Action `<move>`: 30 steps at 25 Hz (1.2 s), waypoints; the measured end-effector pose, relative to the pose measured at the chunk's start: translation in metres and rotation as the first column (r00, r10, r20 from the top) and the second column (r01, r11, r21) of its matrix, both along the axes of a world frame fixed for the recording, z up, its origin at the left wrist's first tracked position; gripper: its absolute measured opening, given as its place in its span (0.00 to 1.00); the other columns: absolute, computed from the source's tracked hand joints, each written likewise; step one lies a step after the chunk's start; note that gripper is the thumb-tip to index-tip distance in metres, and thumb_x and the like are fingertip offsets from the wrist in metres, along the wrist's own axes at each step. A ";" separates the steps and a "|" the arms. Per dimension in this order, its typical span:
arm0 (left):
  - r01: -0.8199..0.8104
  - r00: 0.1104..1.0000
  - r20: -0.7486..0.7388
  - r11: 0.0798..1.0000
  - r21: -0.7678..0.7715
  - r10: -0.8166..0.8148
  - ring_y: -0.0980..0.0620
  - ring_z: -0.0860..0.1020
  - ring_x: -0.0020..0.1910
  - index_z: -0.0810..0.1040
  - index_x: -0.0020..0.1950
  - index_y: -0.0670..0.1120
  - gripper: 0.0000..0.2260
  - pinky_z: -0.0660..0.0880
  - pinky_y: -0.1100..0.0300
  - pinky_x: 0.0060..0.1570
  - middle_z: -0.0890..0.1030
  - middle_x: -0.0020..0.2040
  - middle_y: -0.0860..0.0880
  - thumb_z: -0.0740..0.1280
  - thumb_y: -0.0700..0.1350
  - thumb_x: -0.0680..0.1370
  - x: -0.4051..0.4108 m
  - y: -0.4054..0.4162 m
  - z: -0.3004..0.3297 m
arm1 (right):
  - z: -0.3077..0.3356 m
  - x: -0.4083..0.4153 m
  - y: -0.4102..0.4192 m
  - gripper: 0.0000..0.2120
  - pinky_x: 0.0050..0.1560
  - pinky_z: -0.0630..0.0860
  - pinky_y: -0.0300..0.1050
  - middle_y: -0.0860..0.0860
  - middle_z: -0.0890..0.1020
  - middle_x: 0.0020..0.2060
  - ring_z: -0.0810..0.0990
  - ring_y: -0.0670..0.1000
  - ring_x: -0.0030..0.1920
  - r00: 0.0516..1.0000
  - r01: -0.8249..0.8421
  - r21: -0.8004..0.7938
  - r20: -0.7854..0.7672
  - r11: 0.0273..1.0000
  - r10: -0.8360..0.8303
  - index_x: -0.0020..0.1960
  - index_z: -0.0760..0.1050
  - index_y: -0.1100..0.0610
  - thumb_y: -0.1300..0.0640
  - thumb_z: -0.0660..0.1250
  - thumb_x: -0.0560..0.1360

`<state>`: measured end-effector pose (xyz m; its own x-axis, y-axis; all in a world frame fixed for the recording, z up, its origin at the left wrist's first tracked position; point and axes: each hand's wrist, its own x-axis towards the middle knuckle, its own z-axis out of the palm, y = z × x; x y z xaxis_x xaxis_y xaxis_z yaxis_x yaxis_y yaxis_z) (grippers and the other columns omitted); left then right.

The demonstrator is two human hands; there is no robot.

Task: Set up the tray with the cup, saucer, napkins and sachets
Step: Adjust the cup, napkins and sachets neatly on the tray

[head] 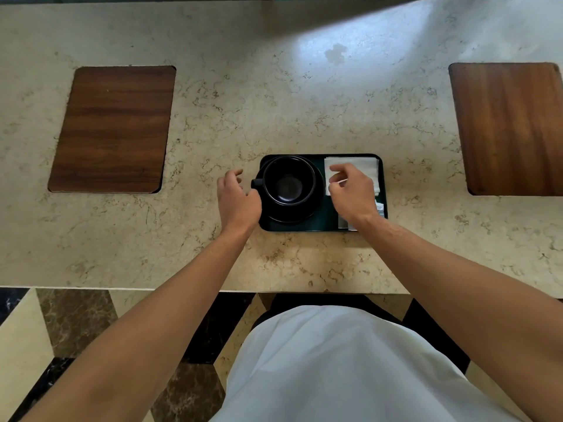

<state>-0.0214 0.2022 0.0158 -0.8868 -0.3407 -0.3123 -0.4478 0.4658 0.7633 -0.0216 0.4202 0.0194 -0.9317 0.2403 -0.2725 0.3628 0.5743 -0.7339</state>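
Observation:
A dark rectangular tray (323, 224) lies on the marble counter near its front edge. On the tray's left half a black cup (288, 180) stands on a black saucer (316, 205), its handle pointing left. White napkins (356, 163) lie in the tray's far right corner, and sachets (380, 208) lie below them, partly hidden by my right wrist. My left hand (237, 197) hovers at the tray's left edge beside the cup handle, fingers loosely curled and holding nothing. My right hand (350, 190) is over the napkins with fingers apart; whether it touches them is unclear.
Two wooden inlay panels are set into the counter, one at the left (112, 129) and one at the right (511, 129). The counter's front edge (182, 289) runs just below the tray. Patterned floor tiles show beneath it.

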 end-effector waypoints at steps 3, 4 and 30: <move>0.070 0.973 -0.209 0.990 -0.123 -0.095 0.51 0.72 0.63 0.73 0.66 0.46 0.20 0.73 0.60 0.61 0.73 0.62 0.49 0.64 0.34 0.75 -0.017 0.019 0.020 | 0.000 0.000 0.030 0.14 0.51 0.77 0.38 0.51 0.82 0.53 0.79 0.48 0.50 0.998 0.067 0.070 -0.025 0.995 -0.065 0.64 0.78 0.57 0.63 0.64 0.79; 0.123 0.951 -0.263 0.979 -0.160 -0.163 0.50 0.72 0.62 0.75 0.65 0.45 0.18 0.73 0.60 0.62 0.73 0.61 0.49 0.64 0.35 0.76 -0.024 0.031 0.027 | -0.001 0.000 0.039 0.14 0.51 0.75 0.37 0.51 0.82 0.53 0.80 0.48 0.50 0.997 0.078 0.090 -0.024 0.993 -0.076 0.64 0.78 0.57 0.63 0.64 0.79; 0.712 0.664 0.148 0.559 -0.425 -0.733 0.41 0.57 0.80 0.65 0.77 0.36 0.24 0.56 0.54 0.78 0.62 0.79 0.37 0.64 0.39 0.81 0.006 0.166 -0.013 | -0.034 -0.009 0.111 0.23 0.64 0.74 0.51 0.54 0.71 0.58 0.75 0.56 0.57 0.978 -0.201 0.195 0.094 0.960 0.185 0.74 0.70 0.49 0.56 0.65 0.80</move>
